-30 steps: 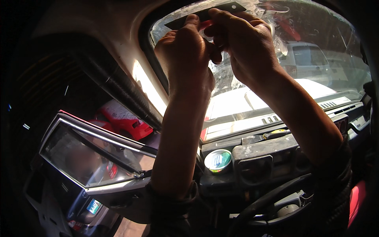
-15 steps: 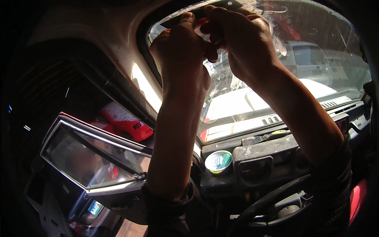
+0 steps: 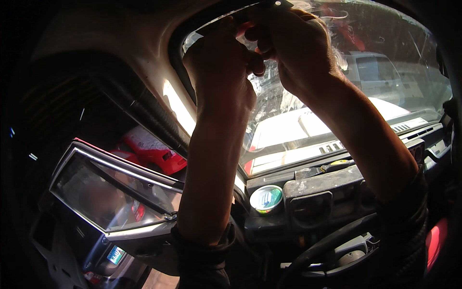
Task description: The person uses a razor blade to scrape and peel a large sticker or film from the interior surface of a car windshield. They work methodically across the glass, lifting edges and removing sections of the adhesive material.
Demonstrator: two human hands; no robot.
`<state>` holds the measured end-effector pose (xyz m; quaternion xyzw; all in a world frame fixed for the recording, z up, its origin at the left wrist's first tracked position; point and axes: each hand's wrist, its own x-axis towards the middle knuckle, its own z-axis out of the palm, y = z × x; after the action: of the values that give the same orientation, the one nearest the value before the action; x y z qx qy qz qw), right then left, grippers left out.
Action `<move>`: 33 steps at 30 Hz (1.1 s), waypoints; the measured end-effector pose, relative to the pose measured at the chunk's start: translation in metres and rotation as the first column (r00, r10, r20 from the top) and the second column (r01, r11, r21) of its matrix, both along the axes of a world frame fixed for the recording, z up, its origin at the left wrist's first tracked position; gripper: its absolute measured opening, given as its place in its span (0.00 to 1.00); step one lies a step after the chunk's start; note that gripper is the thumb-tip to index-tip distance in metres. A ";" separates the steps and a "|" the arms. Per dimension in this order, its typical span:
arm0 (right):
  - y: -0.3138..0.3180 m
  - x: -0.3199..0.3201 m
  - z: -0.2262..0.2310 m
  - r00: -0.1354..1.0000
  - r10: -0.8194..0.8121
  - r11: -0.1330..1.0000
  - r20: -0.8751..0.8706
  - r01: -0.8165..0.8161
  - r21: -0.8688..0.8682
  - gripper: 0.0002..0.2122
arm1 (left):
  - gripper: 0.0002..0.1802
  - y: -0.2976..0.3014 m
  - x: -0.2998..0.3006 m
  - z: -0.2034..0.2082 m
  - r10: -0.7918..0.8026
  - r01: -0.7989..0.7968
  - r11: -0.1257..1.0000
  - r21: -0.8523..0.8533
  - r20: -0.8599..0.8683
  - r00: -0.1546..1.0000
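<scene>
At the far left, an open vehicle door [image 3: 139,230] stands with its window raised, and the rear of a dark car [image 3: 98,255] shows below and behind it. Past the door's upper edge sits a red and white car body [image 3: 159,156], mostly in shade. A pale pillar [image 3: 159,72] slopes down beside the black-edged windshield [image 3: 288,101], whose glass is streaked with whitish smears. The left hand [image 3: 219,72] is raised to the upper left of the glass, its thumb up and fingers curled, pinching a flat dark strip [image 3: 240,16] that lies slantwise along the top edge of the windshield. A small red thing [image 3: 244,28], too shadowed to make out, shows between the hands. Below, on the dashboard, rests a round tub [image 3: 266,198] with a pale and green lid. The right hand [image 3: 298,53], just beside the left, also pinches the strip, near the end bearing a round light spot; its lower fingers are bent inward. Under the right forearm, a scraper [image 3: 332,167] with a yellow and black handle lies on the dashboard, above the steering wheel [image 3: 327,245]. Beyond the glass, a silver vehicle [image 3: 378,77] is parked past a white hood [image 3: 298,127].
</scene>
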<state>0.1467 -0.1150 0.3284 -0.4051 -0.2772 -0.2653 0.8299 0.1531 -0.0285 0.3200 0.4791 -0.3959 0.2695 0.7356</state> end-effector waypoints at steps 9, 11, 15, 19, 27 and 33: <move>0.001 -0.004 0.002 1.000 -0.006 1.000 -0.022 0.006 0.014 0.05 | 0.09 0.000 0.011 -0.001 0.048 -0.049 0.999 0.011 0.074 0.996; 0.001 -0.002 0.002 0.999 -0.008 1.000 -0.044 0.009 0.015 0.05 | 0.09 -0.001 0.007 0.001 0.085 -0.085 0.996 -0.001 0.014 0.996; -0.003 0.009 -0.001 0.999 0.014 0.999 -0.048 -0.012 0.037 0.07 | 0.12 -0.003 0.001 0.000 0.121 -0.121 0.993 -0.005 -0.033 0.992; -0.012 0.019 -0.013 0.924 0.110 0.992 0.367 -0.076 -0.106 0.07 | 0.14 0.003 0.003 -0.003 0.097 -0.100 0.994 0.045 0.048 0.994; -0.012 0.019 -0.026 0.962 0.090 0.988 0.257 -0.054 -0.145 0.10 | 0.14 0.005 0.008 -0.015 0.131 -0.130 0.991 -0.033 0.007 0.991; -0.008 0.026 -0.037 0.976 0.068 0.983 0.207 -0.030 -0.182 0.10 | 0.16 0.005 0.004 -0.028 0.267 -0.268 0.963 -0.003 -0.078 0.961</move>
<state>0.1728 -0.1232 0.2915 -0.4398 -0.3967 -0.2606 0.7624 0.1576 -0.0231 0.2925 0.5334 -0.2973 0.3505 0.7101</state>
